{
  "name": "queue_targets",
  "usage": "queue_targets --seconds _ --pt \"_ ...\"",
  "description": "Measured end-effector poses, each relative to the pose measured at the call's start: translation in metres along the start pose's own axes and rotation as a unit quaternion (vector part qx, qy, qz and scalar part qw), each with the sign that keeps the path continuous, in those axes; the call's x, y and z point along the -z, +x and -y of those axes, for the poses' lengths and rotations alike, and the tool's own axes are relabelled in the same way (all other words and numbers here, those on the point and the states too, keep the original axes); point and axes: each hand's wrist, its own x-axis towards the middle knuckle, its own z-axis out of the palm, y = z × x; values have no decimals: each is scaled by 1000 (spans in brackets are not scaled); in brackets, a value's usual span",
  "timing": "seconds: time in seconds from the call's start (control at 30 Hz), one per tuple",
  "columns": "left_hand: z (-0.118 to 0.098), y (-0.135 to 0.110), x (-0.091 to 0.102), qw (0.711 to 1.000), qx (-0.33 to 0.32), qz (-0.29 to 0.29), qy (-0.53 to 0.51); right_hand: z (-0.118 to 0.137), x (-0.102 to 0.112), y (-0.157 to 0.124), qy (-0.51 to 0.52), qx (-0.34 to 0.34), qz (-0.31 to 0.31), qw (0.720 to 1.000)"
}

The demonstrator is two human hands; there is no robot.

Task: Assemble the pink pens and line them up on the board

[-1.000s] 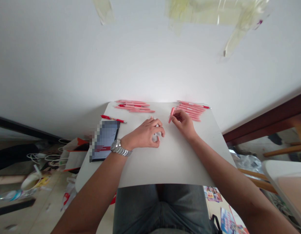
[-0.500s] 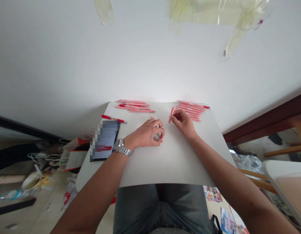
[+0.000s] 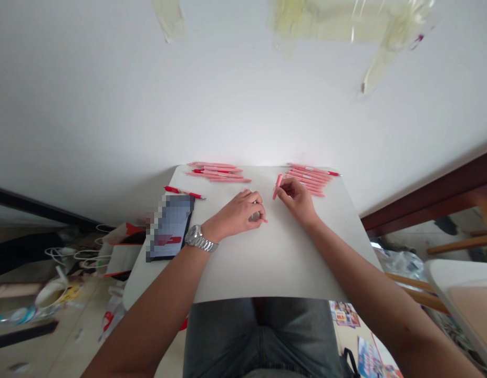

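My right hand [image 3: 297,198] pinches a pink pen [image 3: 278,186] between thumb and fingertips and tilts it nearly on end above the white table [image 3: 275,268]. Across from it, my left hand [image 3: 241,212], with a silver watch [image 3: 201,239] on the wrist, is curled with thumb and forefinger together. A small pink tip [image 3: 266,221] pokes out at those fingertips; the hand hides most of it. Behind my right hand lies a row of pink pens [image 3: 308,179]. A looser group of pink pens [image 3: 217,172] lies beyond my left hand, with a red one among them.
A red pen [image 3: 184,192] lies at the left, just above a tablet-like device [image 3: 170,228] with a blurred screen. The white wall [image 3: 243,105] rises behind the table. To the right is a white seat-like surface [image 3: 464,283]; cables [image 3: 78,257] hang at the left.
My left fingers have drawn closer together, and the pink tip at them has shifted slightly up and right. My right hand and its pen stay almost still.
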Motion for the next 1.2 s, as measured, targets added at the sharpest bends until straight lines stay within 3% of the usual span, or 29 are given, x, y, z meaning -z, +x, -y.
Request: queue_targets --seconds 0.57,0.97,1.2 --pt "7 4 -9 995 45 -92 9 2 0 0 14 11 11 1000" --pt "11 5 -13 992 38 -119 29 2 0 0 8 3 11 1000" --pt "5 8 -5 985 44 -163 -42 1 0 0 6 0 12 1000"
